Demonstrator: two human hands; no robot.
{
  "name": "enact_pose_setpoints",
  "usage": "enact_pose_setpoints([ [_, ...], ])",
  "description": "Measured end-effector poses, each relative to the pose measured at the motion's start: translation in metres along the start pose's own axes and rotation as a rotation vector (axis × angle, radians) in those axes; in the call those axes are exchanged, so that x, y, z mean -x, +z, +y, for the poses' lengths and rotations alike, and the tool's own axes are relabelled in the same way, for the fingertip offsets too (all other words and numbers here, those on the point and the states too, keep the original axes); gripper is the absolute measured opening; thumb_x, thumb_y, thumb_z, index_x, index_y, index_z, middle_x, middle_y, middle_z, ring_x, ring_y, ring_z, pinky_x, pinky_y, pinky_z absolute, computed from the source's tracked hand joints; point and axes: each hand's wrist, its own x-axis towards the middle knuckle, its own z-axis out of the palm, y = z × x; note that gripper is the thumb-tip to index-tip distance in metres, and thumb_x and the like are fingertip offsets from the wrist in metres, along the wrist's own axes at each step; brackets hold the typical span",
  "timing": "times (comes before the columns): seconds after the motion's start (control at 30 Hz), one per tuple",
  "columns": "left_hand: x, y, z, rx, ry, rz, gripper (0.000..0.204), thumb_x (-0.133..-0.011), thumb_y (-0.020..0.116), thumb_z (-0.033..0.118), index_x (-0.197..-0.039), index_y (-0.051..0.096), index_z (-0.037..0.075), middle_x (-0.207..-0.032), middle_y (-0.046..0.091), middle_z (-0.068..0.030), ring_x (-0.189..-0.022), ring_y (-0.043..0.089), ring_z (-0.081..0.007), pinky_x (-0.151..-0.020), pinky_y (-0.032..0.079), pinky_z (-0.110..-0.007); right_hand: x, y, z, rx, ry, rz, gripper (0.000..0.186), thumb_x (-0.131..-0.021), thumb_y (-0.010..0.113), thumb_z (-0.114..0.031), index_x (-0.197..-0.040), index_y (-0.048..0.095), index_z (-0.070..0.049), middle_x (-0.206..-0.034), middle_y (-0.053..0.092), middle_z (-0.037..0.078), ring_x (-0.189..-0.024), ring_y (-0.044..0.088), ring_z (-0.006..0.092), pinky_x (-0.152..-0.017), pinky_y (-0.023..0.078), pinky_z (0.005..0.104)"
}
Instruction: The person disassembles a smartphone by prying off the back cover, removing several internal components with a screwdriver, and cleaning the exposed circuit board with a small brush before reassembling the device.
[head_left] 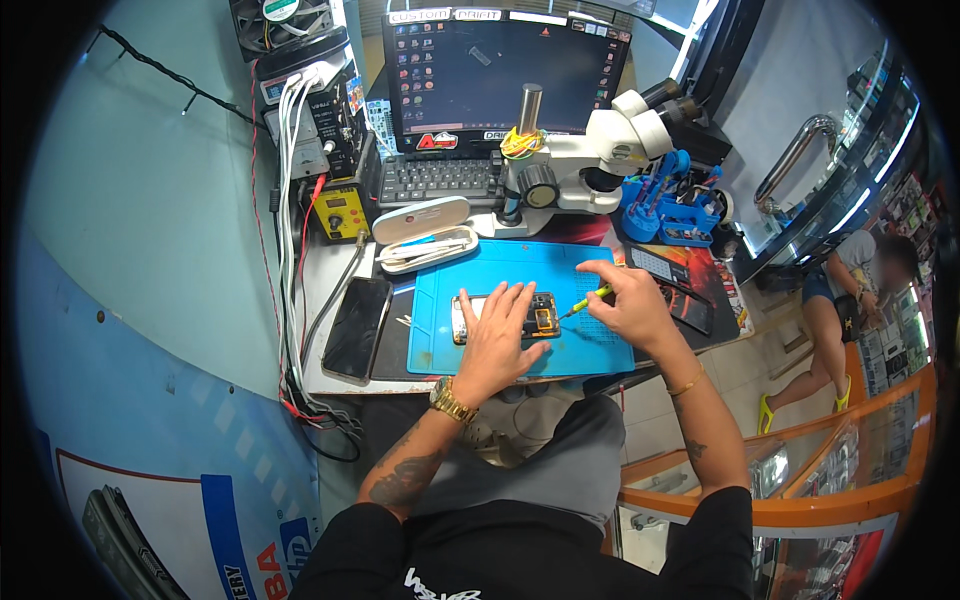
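Note:
A phone with its inside parts exposed (541,317) lies across the blue work mat (433,300). My left hand (490,338) rests flat on it with fingers spread, hiding its middle. In my right hand (635,308) is a yellow-green screwdriver (591,299), held near its top. The tip slants down to the left, close to the phone's right end; whether it touches anything is too small to tell. My right index finger is raised away from the handle.
A dark phone (357,328) lies left of the mat, below an open white case (428,238). Behind stand a microscope (580,165), keyboard (437,180) and monitor (490,75). A blue tool holder (645,213) is back right; cables (290,220) run down the left. Another person stands far right.

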Motion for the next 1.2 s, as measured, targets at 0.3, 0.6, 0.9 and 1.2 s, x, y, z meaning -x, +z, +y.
enact_pose_setpoints([
  [0.3, -0.044, 0.002, -0.008, 0.491, -0.033, -0.243, 0.055, -0.103, 0.062, 0.036, -0.149, 0.051, 0.008, -0.147, 0.057, -0.0164, -0.144, 0.045, -0.0342, -0.123, 0.007, -0.066, -0.029, -0.004, -0.014, 0.149, -0.184, -0.206, 0.043, -0.089, 0.073, -0.017, -0.131, 0.066, -0.017, -0.091, 0.075, 0.012, -0.083, 0.072, 0.0345, -0.073, 0.055, 0.0453],
  [0.6, -0.078, -0.007, -0.008, 0.383, 0.192, -0.336, 0.023, -0.098, 0.067, 0.027, -0.110, 0.076, 0.010, -0.096, 0.078, -0.0106, -0.101, 0.070, -0.0314, -0.122, 0.023, -0.057, -0.041, -0.003, -0.030, 0.298, -0.072, -0.331, 0.037, -0.098, 0.063, -0.035, -0.129, 0.064, -0.015, -0.088, 0.071, 0.020, -0.091, 0.068, 0.0428, -0.080, 0.053, 0.0512],
  [0.9, -0.069, 0.016, -0.015, 0.650, 0.009, -0.216, 0.028, -0.081, 0.085, 0.032, -0.095, 0.077, 0.008, -0.094, 0.075, -0.0104, -0.093, 0.067, -0.0276, -0.097, 0.047, -0.047, -0.036, -0.001, -0.028, 0.307, -0.076, -0.160, 0.032, -0.093, 0.068, -0.029, -0.120, 0.069, -0.012, -0.075, 0.071, 0.017, -0.075, 0.070, 0.0406, -0.068, 0.054, 0.0522],
  [1.2, -0.047, -0.018, -0.026, 0.038, 0.134, -0.166, 0.026, -0.071, 0.090, 0.034, -0.091, 0.083, 0.020, -0.110, 0.067, 0.0032, -0.108, 0.056, -0.0217, -0.095, 0.036, -0.040, -0.031, -0.009, -0.018, 0.133, -0.061, -0.195, 0.037, -0.093, 0.067, -0.022, -0.128, 0.067, -0.008, -0.095, 0.074, 0.021, -0.092, 0.070, 0.0395, -0.082, 0.055, 0.0501],
])
